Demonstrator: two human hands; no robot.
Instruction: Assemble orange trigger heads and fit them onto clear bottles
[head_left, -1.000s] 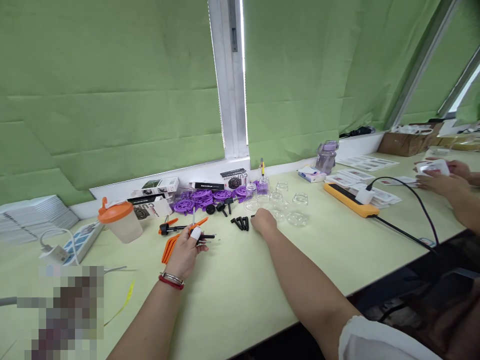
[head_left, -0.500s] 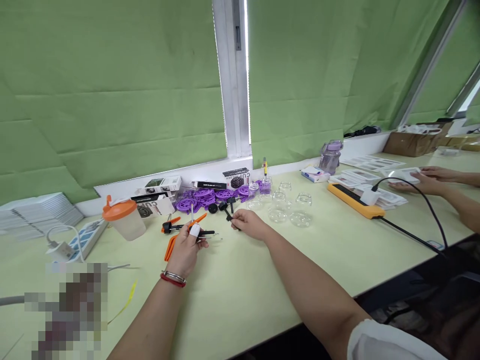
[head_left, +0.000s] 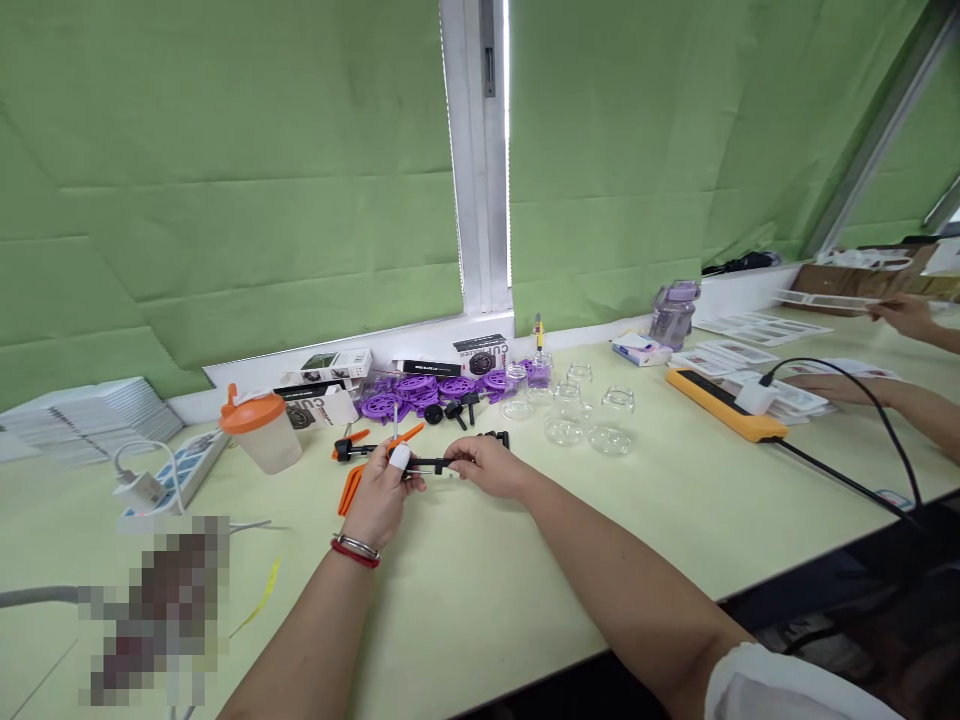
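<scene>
1. Well to the left of the purple wheel-shaped pieces [head_left: 411,390] lies a stack of white sheets [head_left: 82,420]; nearer to them is a white-and-blue power strip [head_left: 196,458].
2. An orange-lidded cup [head_left: 259,428] stands to the left of the purple pieces, with printed boxes [head_left: 330,405] between.
3. In front of the purple pieces' left end, orange parts [head_left: 349,488] lie beside my left hand.
4. My left hand [head_left: 391,478], in front of the purple pieces, pinches a slim black part [head_left: 436,464] between its white-covered thumb and its fingers.
5. The black part lies level in front of the purple pieces, running between my hands; I cannot tell whether it is one piece or two.
6. My right hand [head_left: 480,465], also in front of them, pinches its right end with thumb and fingertips.
7. Clear glass vessels [head_left: 566,425] stand just right of the purple pieces.
8. Well to their right are an orange power strip [head_left: 720,408] and another person's hand [head_left: 909,316].
</scene>
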